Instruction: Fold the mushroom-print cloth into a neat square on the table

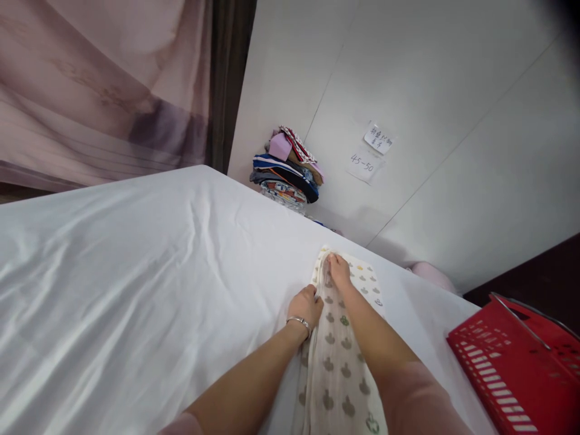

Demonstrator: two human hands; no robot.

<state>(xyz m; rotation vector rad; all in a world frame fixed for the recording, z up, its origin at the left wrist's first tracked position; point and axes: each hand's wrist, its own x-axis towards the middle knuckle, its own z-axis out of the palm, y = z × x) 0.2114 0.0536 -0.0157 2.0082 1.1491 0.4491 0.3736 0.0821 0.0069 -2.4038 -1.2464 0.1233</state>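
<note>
Cream cotton-look cloth (333, 368) w/ grey-brown apple-like motifs, plus a few green & yellow ones, lies folded lengthwise on a white sheet (181, 272), running from the bottom edge of view up to just past the hands. R hand (339, 270) is on its far end, thumb & fingers closed on the fabric, a pinch of it held. L hand (305, 307), silver bracelet (299, 323) at the wrist, is a bit nearer the body at the cloth's L edge, touching the layered fold; fingers part-curled, can't tell if they pinch or just press. R forearm crosses over the cloth's R side & hides part of it.

To the R, well apart from the hands, a red plastic basket (534, 380) w/ slotted walls & metal handle (521, 320) sits tilted in view, bare sheet btwn it & the cloth. Beyond the sheet's far edge, a stack of folded clothes (285, 163) is piled by a pale wall (430, 72); 2 handwritten notes (364, 164) hang there, lower one reading "45-50". Upper L: a sheer pink curtain (113, 72) beside a dark drape (229, 78).
</note>
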